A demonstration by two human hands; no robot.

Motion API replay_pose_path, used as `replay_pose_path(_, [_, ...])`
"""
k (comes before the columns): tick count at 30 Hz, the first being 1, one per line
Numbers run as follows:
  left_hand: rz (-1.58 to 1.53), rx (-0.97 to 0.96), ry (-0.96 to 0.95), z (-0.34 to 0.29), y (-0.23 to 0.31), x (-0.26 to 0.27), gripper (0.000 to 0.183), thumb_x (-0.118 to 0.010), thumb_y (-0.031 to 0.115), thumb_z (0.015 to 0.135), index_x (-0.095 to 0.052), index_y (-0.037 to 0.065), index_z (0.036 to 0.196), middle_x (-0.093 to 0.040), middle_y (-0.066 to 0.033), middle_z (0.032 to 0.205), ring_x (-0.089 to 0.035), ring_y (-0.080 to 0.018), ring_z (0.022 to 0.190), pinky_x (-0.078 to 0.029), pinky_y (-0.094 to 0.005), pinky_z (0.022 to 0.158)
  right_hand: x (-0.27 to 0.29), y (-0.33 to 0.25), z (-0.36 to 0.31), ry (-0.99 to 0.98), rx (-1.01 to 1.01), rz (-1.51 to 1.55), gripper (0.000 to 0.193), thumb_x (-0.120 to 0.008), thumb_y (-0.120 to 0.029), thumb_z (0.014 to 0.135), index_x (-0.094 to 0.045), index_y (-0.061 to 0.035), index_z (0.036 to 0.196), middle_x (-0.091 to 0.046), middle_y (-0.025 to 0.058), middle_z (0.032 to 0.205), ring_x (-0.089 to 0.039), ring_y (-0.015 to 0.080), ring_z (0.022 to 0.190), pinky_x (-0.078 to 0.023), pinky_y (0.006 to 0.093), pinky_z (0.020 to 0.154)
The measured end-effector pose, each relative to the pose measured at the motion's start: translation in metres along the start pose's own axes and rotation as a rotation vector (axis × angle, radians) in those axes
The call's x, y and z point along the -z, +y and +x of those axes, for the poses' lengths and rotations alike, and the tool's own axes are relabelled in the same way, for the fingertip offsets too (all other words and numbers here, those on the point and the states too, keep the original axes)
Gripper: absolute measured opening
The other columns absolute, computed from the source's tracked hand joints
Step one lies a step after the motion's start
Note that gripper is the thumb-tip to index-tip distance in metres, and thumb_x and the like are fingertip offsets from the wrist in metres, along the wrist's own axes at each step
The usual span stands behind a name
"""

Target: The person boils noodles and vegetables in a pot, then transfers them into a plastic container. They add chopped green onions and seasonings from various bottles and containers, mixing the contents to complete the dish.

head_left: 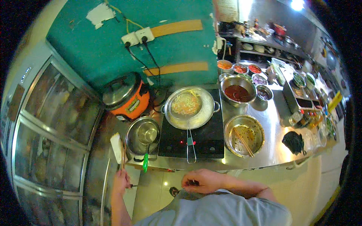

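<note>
My left hand (120, 182) is closed around a pair of chopsticks (123, 156), which point upward beside a steel pot (130, 140). In that pot rests a ladle (147, 133) with a green handle. Close to my body, my right hand (203, 180) is curled; its fingertips are hidden, so I cannot make out anything inside it. A two-handled pan (207, 110) stands on the black cooktop (211, 145). Across the pan lies a long-handled strainer (189, 132) with pale yellow and orange strips (186, 103) in it.
Right of the cooktop are a steel bowl (260, 132) with chopsticks across it and a bowl of red sauce (237, 92). An orange rice cooker (132, 103) stands at the back left. A black bundle (293, 142) and bottles (296, 117) lie farther right.
</note>
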State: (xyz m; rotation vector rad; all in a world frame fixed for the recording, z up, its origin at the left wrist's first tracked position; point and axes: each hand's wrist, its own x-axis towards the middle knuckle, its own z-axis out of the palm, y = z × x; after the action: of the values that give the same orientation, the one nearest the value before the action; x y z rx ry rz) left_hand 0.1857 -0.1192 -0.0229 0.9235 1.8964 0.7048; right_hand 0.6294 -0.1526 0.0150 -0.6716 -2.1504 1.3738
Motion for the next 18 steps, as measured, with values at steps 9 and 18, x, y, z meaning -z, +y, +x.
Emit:
replay_pose_path(9, [-0.773, 0.126, -1.089, -0.113, 0.109, -0.112, 0.036, -0.043, 0.039, 0.109, -0.056, 0.008, 0.097, -0.056, -0.0041, 0.076, -0.05, -0.0145, 0.056, -0.047, -0.033, 0.05, 0.01, 0.004, 0.11, 0.378, 0.38, -0.81, 0.045, -0.07, -0.022, 0.076, -0.061, -0.0149, 0.12, -0.059, 0.01, 0.128, -0.062, 0.0302, 0.104, -0.059, 0.0412, 0.076])
replay_pose_path(18, [-0.58, 0.116, -0.78, -0.039, 0.079, -0.216, 0.037, -0.058, 0.038, 0.104, -0.055, 0.007, 0.124, -0.063, -0.0082, 0.101, -0.066, -0.0231, 0.09, -0.057, -0.0424, 0.079, 0.155, 0.033, 0.058, 1.189, 0.345, -0.381, 0.059, -0.027, -0.041, 0.113, -0.052, -0.0061, 0.073, -0.057, 0.0084, 0.083, -0.046, 0.0125, 0.06, -0.038, 0.027, 0.055])
